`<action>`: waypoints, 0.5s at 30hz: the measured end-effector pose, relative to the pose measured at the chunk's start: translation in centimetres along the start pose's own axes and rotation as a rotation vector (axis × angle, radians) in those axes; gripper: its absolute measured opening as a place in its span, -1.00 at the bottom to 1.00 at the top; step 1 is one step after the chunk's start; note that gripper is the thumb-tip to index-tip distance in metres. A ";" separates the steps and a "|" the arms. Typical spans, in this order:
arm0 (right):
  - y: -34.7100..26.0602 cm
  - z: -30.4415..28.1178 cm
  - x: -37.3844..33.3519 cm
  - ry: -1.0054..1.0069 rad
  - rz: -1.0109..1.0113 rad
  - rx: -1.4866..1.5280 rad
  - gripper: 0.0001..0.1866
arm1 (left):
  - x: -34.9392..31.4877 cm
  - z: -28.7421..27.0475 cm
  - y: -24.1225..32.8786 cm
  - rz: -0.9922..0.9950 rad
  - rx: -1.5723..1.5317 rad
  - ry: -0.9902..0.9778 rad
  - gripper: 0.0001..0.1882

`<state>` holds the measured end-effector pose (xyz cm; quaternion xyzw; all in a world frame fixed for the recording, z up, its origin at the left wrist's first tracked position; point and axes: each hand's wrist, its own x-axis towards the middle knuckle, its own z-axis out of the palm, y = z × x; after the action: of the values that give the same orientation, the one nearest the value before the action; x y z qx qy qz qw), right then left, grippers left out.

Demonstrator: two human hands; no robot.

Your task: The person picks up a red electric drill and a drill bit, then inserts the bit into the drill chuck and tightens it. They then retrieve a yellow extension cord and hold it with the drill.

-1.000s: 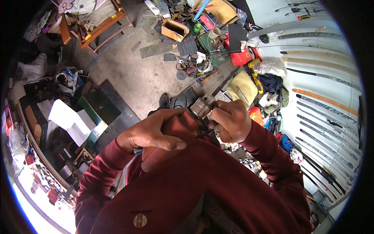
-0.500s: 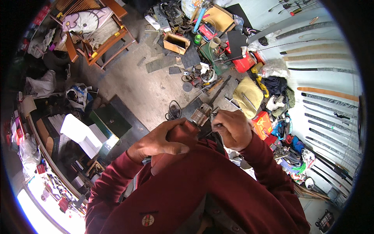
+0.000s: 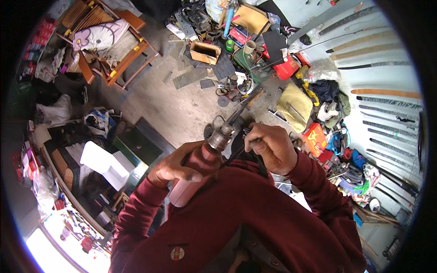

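Observation:
A red electric drill (image 3: 195,175) lies across my lap, its silver chuck (image 3: 221,137) pointing up and away from me. My left hand (image 3: 177,166) is wrapped round the drill body just behind the chuck. A long dark drill bit (image 3: 243,107) appears to extend from the chuck toward the floor. To the right of the chuck, my right hand (image 3: 271,148) pinches a small dark metal tool with a toothed end, apparently a chuck key (image 3: 246,130). The key is apart from the chuck. A dark cord passes close to this hand.
A wooden chair (image 3: 116,68) with a cushion stands far left. Near my left side is an open white box (image 3: 107,166) on a cluttered bench. Tools and a cardboard box (image 3: 205,53) crowd the far floor. A yellow cushion (image 3: 295,108) lies right, before strips on the wall.
The drill has turned and shifted slightly left and toward me, showing more of its body. My right hand's metal tool now stands apart from the chuck. The view has shifted a little.

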<state>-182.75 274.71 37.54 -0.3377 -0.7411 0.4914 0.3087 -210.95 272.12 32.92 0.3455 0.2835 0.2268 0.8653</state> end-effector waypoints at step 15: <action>-1.0 4.7 3.5 0.134 0.088 0.929 -0.66 | -0.1 -1.6 0.3 0.117 -0.456 -0.287 -0.11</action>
<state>-188.68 274.84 37.42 -0.2258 -0.4063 0.7607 0.4530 -212.12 273.00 32.16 0.1860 0.0793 0.2832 0.9375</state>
